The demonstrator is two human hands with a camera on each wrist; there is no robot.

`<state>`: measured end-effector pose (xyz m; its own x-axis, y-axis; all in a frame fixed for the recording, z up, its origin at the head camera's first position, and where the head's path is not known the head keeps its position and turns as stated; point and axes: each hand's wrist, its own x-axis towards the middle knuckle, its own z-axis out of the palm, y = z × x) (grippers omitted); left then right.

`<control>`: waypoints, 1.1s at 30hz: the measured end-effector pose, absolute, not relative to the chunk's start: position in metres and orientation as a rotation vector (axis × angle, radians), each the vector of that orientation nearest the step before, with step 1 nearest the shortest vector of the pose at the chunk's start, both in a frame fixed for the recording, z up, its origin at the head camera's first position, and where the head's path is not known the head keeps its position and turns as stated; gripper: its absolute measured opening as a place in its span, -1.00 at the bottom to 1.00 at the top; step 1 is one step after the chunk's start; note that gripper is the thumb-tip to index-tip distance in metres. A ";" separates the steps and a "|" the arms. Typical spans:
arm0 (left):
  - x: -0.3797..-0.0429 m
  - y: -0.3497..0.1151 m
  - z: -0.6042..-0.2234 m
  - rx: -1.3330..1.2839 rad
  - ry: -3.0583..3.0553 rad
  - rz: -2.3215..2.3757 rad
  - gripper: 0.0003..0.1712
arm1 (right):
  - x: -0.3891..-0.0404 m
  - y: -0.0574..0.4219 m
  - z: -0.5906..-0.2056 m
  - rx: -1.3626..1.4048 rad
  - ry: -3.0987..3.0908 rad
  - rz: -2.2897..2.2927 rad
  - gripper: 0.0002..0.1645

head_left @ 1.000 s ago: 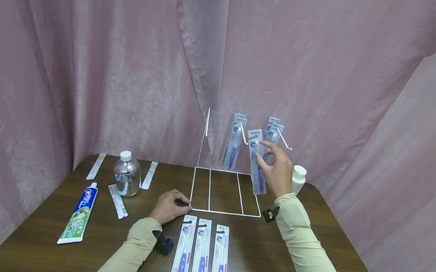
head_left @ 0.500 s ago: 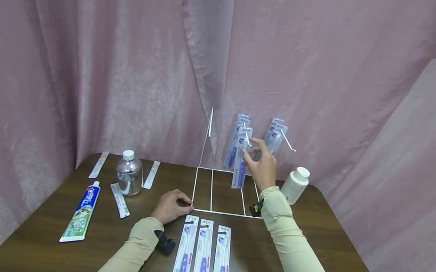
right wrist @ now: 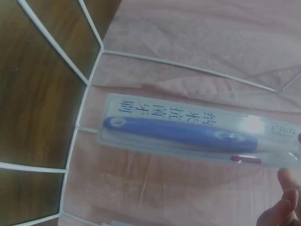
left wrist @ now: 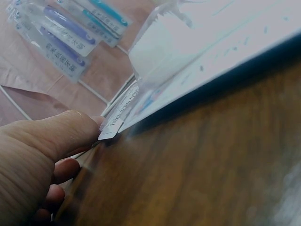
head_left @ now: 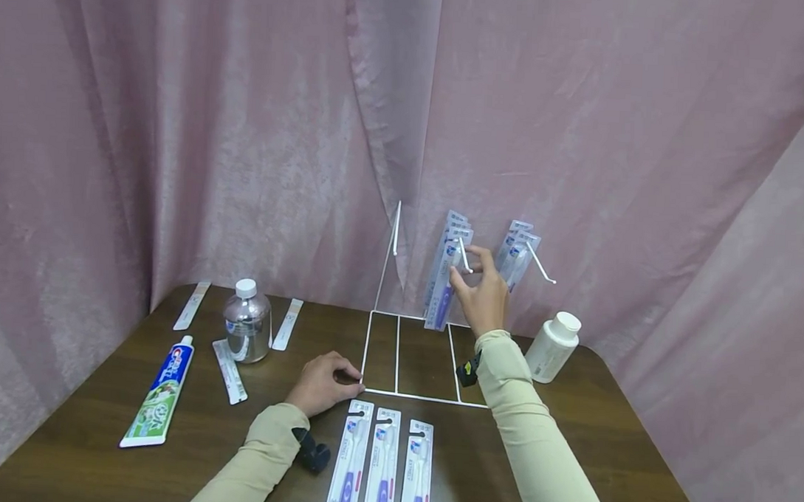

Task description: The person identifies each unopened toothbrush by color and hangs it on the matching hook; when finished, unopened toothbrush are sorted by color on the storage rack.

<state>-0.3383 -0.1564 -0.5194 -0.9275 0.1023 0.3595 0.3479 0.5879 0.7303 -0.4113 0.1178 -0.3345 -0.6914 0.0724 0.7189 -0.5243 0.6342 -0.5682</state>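
Purple-handled, one toothbrush pack (head_left: 443,286) sits at the middle hook (head_left: 465,255), pinched by the right hand (head_left: 485,300) with fingers (head_left: 484,260) part-closed, as the left hand (head_left: 321,383) pinches the wire rack (head_left: 398,354) at one corner; hanging looks partly done, the right hook (head_left: 541,263) already loaded, three packs (head_left: 383,461) left on the counter (head_left: 624,451).

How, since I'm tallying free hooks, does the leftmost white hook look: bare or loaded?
Bare: in the head view, nothing hangs from that hook.
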 end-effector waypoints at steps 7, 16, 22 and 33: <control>-0.339 -0.155 -0.522 -0.372 -2.529 -1.265 -0.79 | -0.382 0.133 -0.360 0.250 -2.128 1.031 -0.41; -0.339 -0.157 -0.520 -0.376 -2.527 -1.274 -0.80 | -0.284 0.144 -0.435 0.190 -2.512 1.318 -0.41; -0.339 -0.159 -0.522 -0.358 -2.537 -1.256 -0.80 | -0.238 0.145 -0.466 0.405 -2.820 1.366 -0.40; -0.340 -0.156 -0.521 -0.378 -2.541 -1.257 -0.80 | -0.219 0.147 -0.480 0.426 -2.873 1.228 -0.49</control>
<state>-0.3403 -0.1561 -0.5214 -0.9262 0.1083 0.3610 0.3527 0.5871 0.7287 -0.2187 0.1471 -0.4804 -0.9633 -0.2510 0.0947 -0.2419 0.6601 -0.7112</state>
